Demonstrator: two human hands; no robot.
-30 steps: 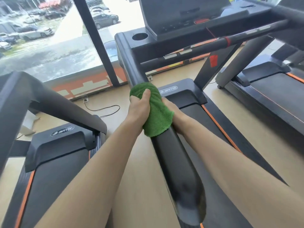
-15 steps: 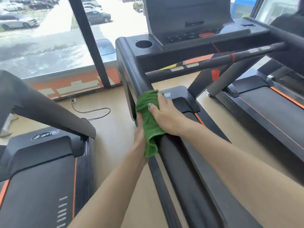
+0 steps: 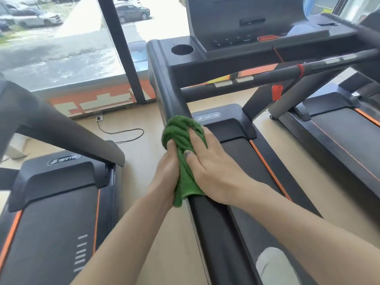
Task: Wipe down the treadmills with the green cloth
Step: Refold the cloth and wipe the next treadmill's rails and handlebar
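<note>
1. Where both hands meet on the rail, I log the right hand [image 3: 213, 171] lying over the green cloth [image 3: 185, 153], fingers fairly straight and pressing it down, thumb across the fabric.
2. Left hand [image 3: 166, 173]: I record it on the cloth's left side, fingers curled into the bunched fabric.
3. Green cloth: wrapped over the left handrail [image 3: 168, 93] of the middle treadmill [image 3: 226, 130], partway down its slope; one corner hangs off the rail's left edge.
4. Middle treadmill: I note a console [image 3: 242, 21] with a round cup holder [image 3: 182, 49], a crossbar [image 3: 257, 79] with a red band, and an orange-edged deck.
5. Neighbouring treadmills: one at left [image 3: 55, 182], one at right [image 3: 339, 130].
6. Surroundings: a wall socket with black cable [image 3: 123, 132] on the tan floor; parked cars [image 3: 131, 11] beyond the window.
</note>
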